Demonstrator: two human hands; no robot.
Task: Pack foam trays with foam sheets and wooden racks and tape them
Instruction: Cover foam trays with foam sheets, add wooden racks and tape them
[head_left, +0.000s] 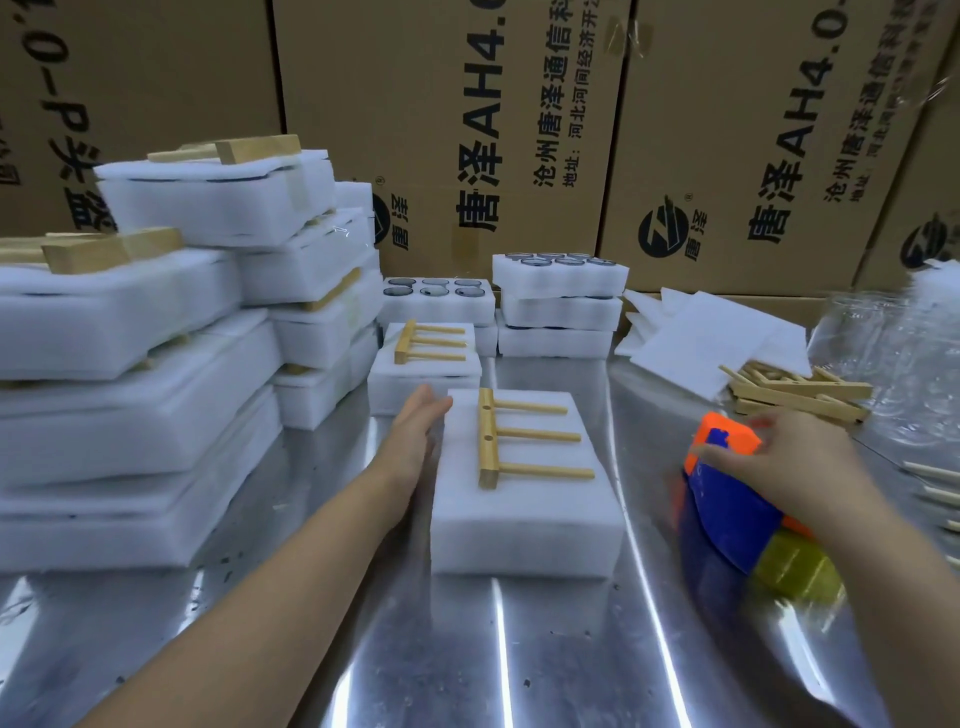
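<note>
A white foam tray (524, 519) covered by a foam sheet lies on the metal table in front of me. A wooden rack (519, 436) with three pegs rests on top of it. My left hand (415, 431) lies flat against the tray's left side, fingers straight. My right hand (784, 462) grips an orange and blue tape dispenser (727, 499) to the right of the tray. Just behind stands a second foam tray (426, 374) carrying another wooden rack (426, 342).
Tall stacks of packed foam trays (135, 364) fill the left. Open trays with dark round items (439, 299) stand at the back. Loose foam sheets (711, 338) and spare wooden racks (795, 395) lie at the right, cardboard boxes (467, 130) behind.
</note>
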